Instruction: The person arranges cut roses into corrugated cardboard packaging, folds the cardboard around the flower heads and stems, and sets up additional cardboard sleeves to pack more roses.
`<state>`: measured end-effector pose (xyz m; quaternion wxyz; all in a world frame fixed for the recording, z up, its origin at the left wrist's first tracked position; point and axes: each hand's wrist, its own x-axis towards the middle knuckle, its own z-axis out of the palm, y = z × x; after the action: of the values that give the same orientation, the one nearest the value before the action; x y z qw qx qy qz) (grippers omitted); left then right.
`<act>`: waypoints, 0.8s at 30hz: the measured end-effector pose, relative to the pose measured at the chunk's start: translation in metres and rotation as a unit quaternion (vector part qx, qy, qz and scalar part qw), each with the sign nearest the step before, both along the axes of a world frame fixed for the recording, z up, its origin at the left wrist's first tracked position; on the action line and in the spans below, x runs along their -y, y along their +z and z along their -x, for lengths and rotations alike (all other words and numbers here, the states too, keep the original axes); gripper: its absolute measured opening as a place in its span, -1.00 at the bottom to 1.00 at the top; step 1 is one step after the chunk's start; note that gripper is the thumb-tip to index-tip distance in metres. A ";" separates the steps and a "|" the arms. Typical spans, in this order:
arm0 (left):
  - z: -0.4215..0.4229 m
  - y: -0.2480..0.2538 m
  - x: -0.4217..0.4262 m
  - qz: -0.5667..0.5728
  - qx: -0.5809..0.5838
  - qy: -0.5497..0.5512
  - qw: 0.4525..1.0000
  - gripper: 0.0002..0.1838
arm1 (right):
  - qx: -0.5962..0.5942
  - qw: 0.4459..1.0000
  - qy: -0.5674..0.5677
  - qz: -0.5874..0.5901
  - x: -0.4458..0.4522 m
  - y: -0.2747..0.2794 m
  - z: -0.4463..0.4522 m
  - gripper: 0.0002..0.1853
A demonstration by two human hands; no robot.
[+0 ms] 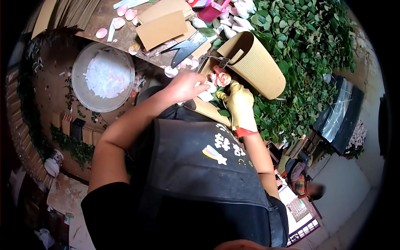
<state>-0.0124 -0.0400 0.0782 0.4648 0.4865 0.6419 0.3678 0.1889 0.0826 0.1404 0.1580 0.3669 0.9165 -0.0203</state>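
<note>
My right hand (241,104), in a yellow glove with a red cuff, is curled just below a few pink-orange roses (223,79). It appears to grip their stems, which are hidden. My bare left hand (187,85) reaches in from the other side, its fingers bent close together beside white pieces (205,96) near the blooms. What those fingers pinch, if anything, is hidden. Beneath both hands lies a cardboard piece (208,109). A curved sheet of corrugated cardboard (260,68) stands right beyond the roses.
Dark-handled scissors (183,54) and flat cardboard pieces (161,32) lie on the table among loose petals (118,23). A round tub (77,79) of white scraps stands at left. Leafy green stems (304,66) are heaped at right. Another person (301,179) sits farther back.
</note>
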 end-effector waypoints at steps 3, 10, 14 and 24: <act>-0.004 0.000 0.000 -0.004 0.001 0.016 1.000 -0.73 | -0.009 1.000 0.010 -0.011 0.001 -0.005 -0.001 -0.34; -0.010 0.018 0.014 -0.025 0.269 0.158 0.950 -0.78 | -0.037 0.999 0.019 -0.025 0.002 -0.006 -0.004 -0.35; 0.036 0.045 0.021 0.015 0.330 0.213 0.920 -0.78 | 0.005 0.999 -0.030 0.028 0.001 0.010 0.002 -0.36; 0.024 0.003 0.024 0.036 0.034 -0.051 0.997 -0.57 | -0.104 0.963 0.027 0.247 0.014 0.083 0.010 -0.75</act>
<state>-0.0364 -0.0637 0.0813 0.5220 0.4887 0.6125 0.3368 0.1788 0.0682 0.2235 0.1475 0.2874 0.9041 -0.2798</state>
